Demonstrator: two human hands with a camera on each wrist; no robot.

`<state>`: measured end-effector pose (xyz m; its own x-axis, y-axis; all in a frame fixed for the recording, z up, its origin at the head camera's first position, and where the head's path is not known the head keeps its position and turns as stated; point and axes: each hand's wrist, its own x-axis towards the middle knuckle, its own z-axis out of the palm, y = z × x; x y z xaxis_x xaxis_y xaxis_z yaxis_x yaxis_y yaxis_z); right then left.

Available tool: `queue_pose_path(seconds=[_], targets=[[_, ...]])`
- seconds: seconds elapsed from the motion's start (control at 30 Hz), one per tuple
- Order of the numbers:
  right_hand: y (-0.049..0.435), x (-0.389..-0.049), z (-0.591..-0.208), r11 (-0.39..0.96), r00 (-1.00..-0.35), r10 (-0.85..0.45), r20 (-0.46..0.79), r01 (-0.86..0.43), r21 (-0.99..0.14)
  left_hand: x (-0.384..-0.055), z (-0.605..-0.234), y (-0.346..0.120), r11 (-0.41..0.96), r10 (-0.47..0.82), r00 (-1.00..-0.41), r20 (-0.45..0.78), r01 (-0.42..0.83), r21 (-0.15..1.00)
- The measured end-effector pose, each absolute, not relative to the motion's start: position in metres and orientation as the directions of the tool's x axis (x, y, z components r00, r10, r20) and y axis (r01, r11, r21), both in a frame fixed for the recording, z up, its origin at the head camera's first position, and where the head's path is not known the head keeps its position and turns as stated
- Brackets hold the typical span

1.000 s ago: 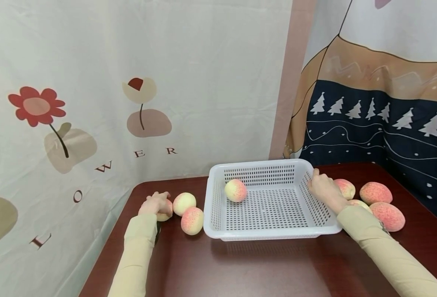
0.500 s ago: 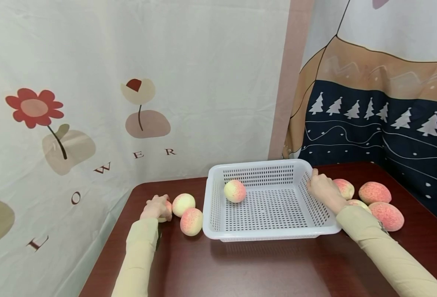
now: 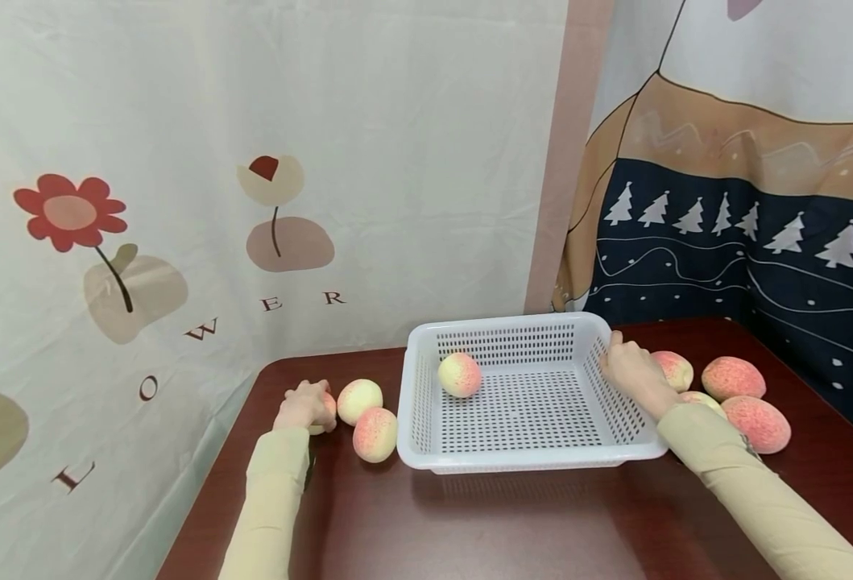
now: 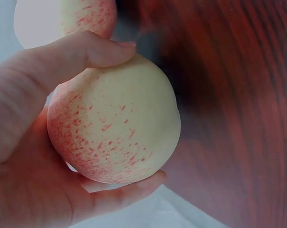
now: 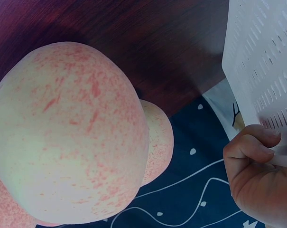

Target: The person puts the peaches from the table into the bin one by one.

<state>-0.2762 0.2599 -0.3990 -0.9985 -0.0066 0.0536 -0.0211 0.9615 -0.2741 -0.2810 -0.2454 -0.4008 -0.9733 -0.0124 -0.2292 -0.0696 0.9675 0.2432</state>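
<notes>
In the left wrist view a pale yellow peach (image 4: pixel 119 118) with red speckles sits between the thumb and fingers of my left hand (image 3: pixel 306 405), which grips it at the table's left side. Beside that hand lie two more peaches (image 3: pixel 359 402) (image 3: pixel 375 435). A white perforated plastic basket (image 3: pixel 531 459) stands in the middle with a single peach (image 3: pixel 459 375) inside it. My right hand (image 3: pixel 632 372) holds the basket's right rim, fingers curled over it in the right wrist view. Several peaches (image 3: pixel 757 424) lie to the right of that hand, partly hidden by the forearm.
The dark red wooden table (image 3: pixel 513 532) reaches back to a pale curtain (image 3: pixel 412 161) with printed flowers. A navy curtain (image 3: pixel 672 266) with white trees hangs at the back right, close to the table's edge.
My left hand has closed further round the peach and shifted very slightly. The right hand and the basket stay in place.
</notes>
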Motion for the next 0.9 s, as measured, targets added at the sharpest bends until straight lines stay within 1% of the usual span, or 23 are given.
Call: queue_pose_path(seconds=[0.1, 0.23, 0.37, 0.47, 0.6, 0.9], targets=[[0.26, -0.276, -0.399, 0.961, -0.999, -0.008, 0.048, -0.021, -0.276, -0.281, -0.396, -0.244, 0.971, -0.008, -0.98, -0.199, -0.055, 0.231], [0.26, -0.276, -0.398, 0.96, -0.999, -0.008, 0.044, -0.021, -0.281, -0.282, -0.386, -0.239, 0.982, -0.008, -0.991, -0.132, -0.033, 0.188], [0.26, -0.276, -0.398, 0.96, -0.999, -0.008, 0.044, -0.02, -0.279, -0.283, -0.374, -0.227, 0.99, -0.007, -0.999, -0.053, -0.015, 0.138], [0.26, -0.276, -0.398, 0.959, -0.999, -0.009, 0.044, -0.021, -0.282, -0.285, -0.362, -0.215, 0.993, 0.007, -1.0, -0.021, 0.004, 0.12], [0.26, -0.276, -0.399, 0.958, -0.999, -0.008, 0.045, -0.021, -0.286, -0.287, -0.348, -0.198, 0.992, 0.044, -0.999, 0.007, 0.044, 0.12], [0.261, -0.277, -0.4, 0.959, -0.999, -0.005, 0.049, -0.019, -0.284, -0.289, -0.329, -0.16, 0.969, 0.185, -0.972, 0.144, 0.205, 0.135]])
